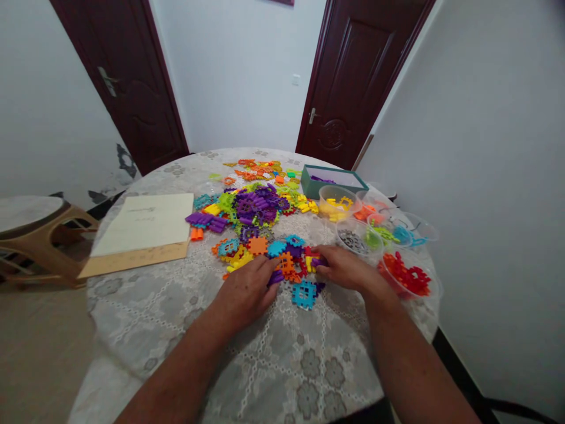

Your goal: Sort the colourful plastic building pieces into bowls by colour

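Head feed: I have interlocking plastic pieces [258, 245] heaped between and just beyond the two hands. Left hand [249, 288]: fingers curled, purple tube [275, 277] at the tips. Right hand [338, 266]: fingers bent beside a yellow piece [308, 264]. I cannot tell whether either grips. Turquoise square piece [304, 294] lies on the near side. Purple-topped mound [258, 203] blocks the far side; tub of red pieces [401, 288] crowds the right forearm.
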Demonstrator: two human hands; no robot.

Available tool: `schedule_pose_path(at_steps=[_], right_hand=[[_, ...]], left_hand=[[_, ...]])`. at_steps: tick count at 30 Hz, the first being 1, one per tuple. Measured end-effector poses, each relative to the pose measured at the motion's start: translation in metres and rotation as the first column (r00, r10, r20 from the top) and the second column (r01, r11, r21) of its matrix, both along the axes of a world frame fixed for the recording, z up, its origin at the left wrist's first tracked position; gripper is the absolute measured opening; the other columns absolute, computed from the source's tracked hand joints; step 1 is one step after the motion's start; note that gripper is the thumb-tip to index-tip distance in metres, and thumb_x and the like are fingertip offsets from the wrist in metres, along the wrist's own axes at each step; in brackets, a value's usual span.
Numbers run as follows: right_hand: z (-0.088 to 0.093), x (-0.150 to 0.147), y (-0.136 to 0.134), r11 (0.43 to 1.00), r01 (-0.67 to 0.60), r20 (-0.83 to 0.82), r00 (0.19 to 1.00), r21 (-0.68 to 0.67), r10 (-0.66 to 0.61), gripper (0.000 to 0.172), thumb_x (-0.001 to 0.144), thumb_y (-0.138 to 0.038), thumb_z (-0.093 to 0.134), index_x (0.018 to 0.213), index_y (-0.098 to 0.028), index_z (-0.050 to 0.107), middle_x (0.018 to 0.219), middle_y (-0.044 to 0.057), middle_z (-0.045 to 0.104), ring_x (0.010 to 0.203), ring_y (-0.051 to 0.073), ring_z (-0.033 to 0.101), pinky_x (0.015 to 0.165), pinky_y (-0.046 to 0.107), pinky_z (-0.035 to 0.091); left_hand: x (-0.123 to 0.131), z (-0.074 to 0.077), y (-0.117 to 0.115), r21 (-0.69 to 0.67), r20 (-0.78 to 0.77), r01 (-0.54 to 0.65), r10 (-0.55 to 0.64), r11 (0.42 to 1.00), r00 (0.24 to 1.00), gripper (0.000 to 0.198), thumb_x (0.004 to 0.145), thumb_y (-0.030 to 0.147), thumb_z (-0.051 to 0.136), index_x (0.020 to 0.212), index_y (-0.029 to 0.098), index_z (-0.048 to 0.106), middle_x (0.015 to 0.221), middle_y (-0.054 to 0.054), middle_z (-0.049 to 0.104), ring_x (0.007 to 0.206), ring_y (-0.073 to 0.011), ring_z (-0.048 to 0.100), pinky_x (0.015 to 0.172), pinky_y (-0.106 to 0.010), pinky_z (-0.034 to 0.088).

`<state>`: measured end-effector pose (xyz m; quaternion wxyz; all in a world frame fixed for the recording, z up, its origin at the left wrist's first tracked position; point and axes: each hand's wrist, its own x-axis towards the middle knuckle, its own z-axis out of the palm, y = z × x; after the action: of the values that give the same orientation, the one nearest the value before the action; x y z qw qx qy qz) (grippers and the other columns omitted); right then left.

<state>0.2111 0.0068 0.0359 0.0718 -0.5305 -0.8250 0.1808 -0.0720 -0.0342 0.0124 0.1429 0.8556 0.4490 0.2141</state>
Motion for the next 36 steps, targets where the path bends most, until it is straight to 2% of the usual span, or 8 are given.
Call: schedule_pose_path(at_steps=[5, 11, 15, 18, 21, 24, 32, 36], right_hand=[[-0.007, -0.005, 0.000, 1.000, 0.009, 0.095, 0.995, 0.006, -0.010, 0.017, 0.087, -0.019, 0.063, 0.103, -0.019, 0.066, 0.104, 0.010, 0.070, 0.091, 0.022, 0.063, 0.077, 0.030, 0.042], [-0.007, -0.005, -0.001, 1.000, 0.002, 0.004, 1.000, 0.023, -0.002, 0.020, 0.084, -0.016, 0.064, 0.104, -0.021, 0.063, 0.109, 0.008, 0.065, 0.091, 0.019, 0.061, 0.076, 0.028, 0.041], [-0.002, -0.006, -0.001, 1.000, -0.003, -0.035, 0.999, -0.022, 0.002, 0.017, 0.082, -0.018, 0.066, 0.097, -0.022, 0.060, 0.091, 0.003, 0.067, 0.079, 0.018, 0.059, 0.069, 0.028, 0.037], [0.007, -0.008, -0.002, 0.997, 0.068, -0.153, 0.986, 0.048, -0.060, 0.014, 0.084, -0.022, 0.066, 0.097, -0.022, 0.060, 0.089, 0.002, 0.066, 0.079, 0.018, 0.058, 0.070, 0.029, 0.038], [0.015, -0.018, -0.006, 0.993, 0.116, -0.431, 0.896, -0.003, -0.106, 0.020, 0.088, -0.033, 0.068, 0.102, -0.023, 0.059, 0.092, 0.001, 0.066, 0.077, 0.017, 0.058, 0.070, 0.029, 0.043], [0.016, -0.036, -0.016, 0.984, -0.008, -0.631, 0.768, -0.178, -0.108, 0.029, 0.087, -0.041, 0.072, 0.108, -0.025, 0.059, 0.089, 0.000, 0.066, 0.070, 0.015, 0.058, 0.065, 0.028, 0.046], [-0.006, -0.080, -0.029, 0.992, 0.007, -0.655, 0.750, -0.128, -0.090, 0.024, 0.088, -0.039, 0.073, 0.103, -0.025, 0.062, 0.092, 0.000, 0.064, 0.081, 0.017, 0.058, 0.071, 0.028, 0.047], [-0.012, -0.081, -0.026, 0.980, -0.017, -0.700, 0.703, -0.197, -0.128, 0.045, 0.086, -0.042, 0.075, 0.126, -0.027, 0.059, 0.104, 0.001, 0.065, 0.087, 0.018, 0.061, 0.076, 0.030, 0.050]], left_hand=[[-0.001, 0.004, 0.000, -0.070, 0.201, -0.050, 0.063, 0.996, 0.978, 0.036, 0.098, 0.029, 0.051, 0.131, 0.020, 0.061, 0.117, -0.013, 0.068, 0.107, -0.0262, 0.064, 0.098, -0.045, 0.051], [-0.003, 0.014, 0.001, -0.259, 0.358, -0.095, 0.187, 0.961, 0.915, 0.033, 0.100, 0.036, 0.047, 0.120, 0.023, 0.069, 0.112, -0.009, 0.073, 0.102, -0.0248, 0.067, 0.094, -0.042, 0.051], [-0.004, 0.014, 0.001, -0.452, 0.460, -0.034, 0.265, 0.891, 0.848, 0.039, 0.101, 0.044, 0.042, 0.119, 0.023, 0.070, 0.092, -0.004, 0.075, 0.075, -0.0199, 0.067, 0.073, -0.034, 0.053], [-0.004, 0.013, 0.002, -0.541, 0.513, 0.015, 0.315, 0.841, 0.799, 0.042, 0.100, 0.045, 0.044, 0.123, 0.021, 0.069, 0.087, -0.004, 0.074, 0.064, -0.0169, 0.066, 0.066, -0.032, 0.053], [-0.003, 0.011, 0.002, -0.555, 0.571, 0.046, 0.341, 0.830, 0.747, 0.042, 0.099, 0.046, 0.046, 0.123, 0.020, 0.068, 0.088, -0.004, 0.074, 0.071, -0.0180, 0.070, 0.072, -0.033, 0.057], [-0.003, 0.010, 0.002, -0.551, 0.609, 0.079, 0.335, 0.831, 0.719, 0.041, 0.099, 0.047, 0.049, 0.123, 0.019, 0.068, 0.090, -0.005, 0.074, 0.076, -0.0188, 0.072, 0.076, -0.035, 0.058], [-0.005, 0.013, 0.002, -0.559, 0.659, 0.168, 0.312, 0.812, 0.684, 0.037, 0.095, 0.041, 0.058, 0.123, 0.020, 0.069, 0.113, -0.009, 0.074, 0.090, -0.0220, 0.073, 0.081, -0.037, 0.059], [-0.006, 0.009, 0.002, -0.508, 0.629, 0.127, 0.266, 0.852, 0.731, 0.037, 0.090, 0.037, 0.065, 0.124, 0.021, 0.068, 0.110, -0.008, 0.075, 0.095, -0.0229, 0.070, 0.082, -0.035, 0.057]])
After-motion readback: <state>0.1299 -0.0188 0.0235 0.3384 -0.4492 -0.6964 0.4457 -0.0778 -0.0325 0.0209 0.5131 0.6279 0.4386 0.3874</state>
